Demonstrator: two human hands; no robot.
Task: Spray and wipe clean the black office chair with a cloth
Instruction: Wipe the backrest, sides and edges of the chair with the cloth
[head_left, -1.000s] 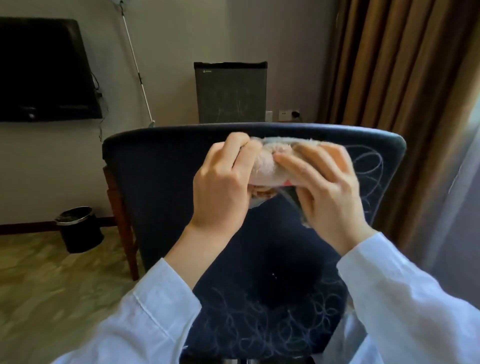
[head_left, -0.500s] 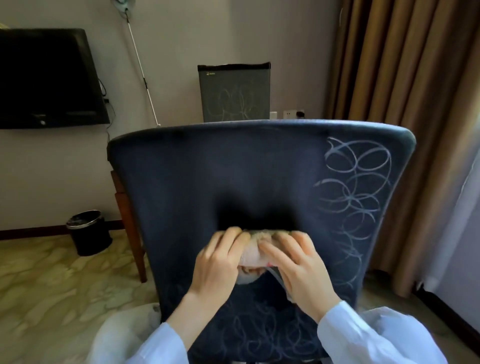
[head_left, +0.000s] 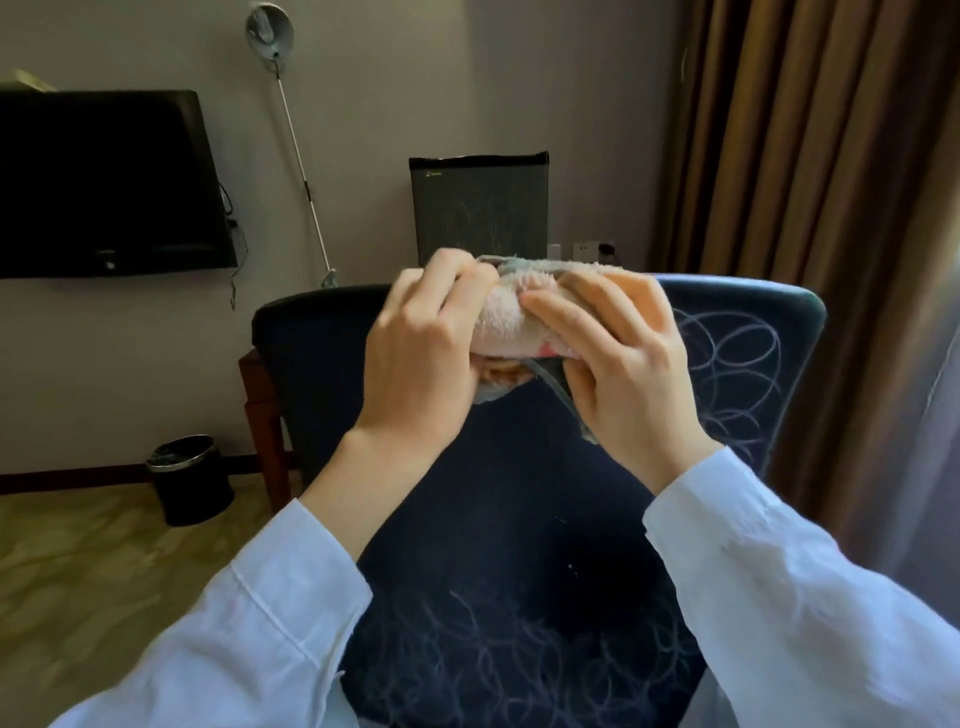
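Two hands (head_left: 418, 364) (head_left: 631, 374), one cloth (head_left: 506, 317), one chair (head_left: 519, 493).

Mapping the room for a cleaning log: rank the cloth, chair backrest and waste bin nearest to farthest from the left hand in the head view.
1. cloth, gripped in the left hand itself.
2. chair backrest, just behind the hand.
3. waste bin, on the floor by the far wall, lower left.

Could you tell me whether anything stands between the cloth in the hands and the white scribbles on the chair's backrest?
Nothing visible does. The left hand and right hand grip the cloth by the top edge of the backrest; the scribbles at its right side and lower part lie uncovered.
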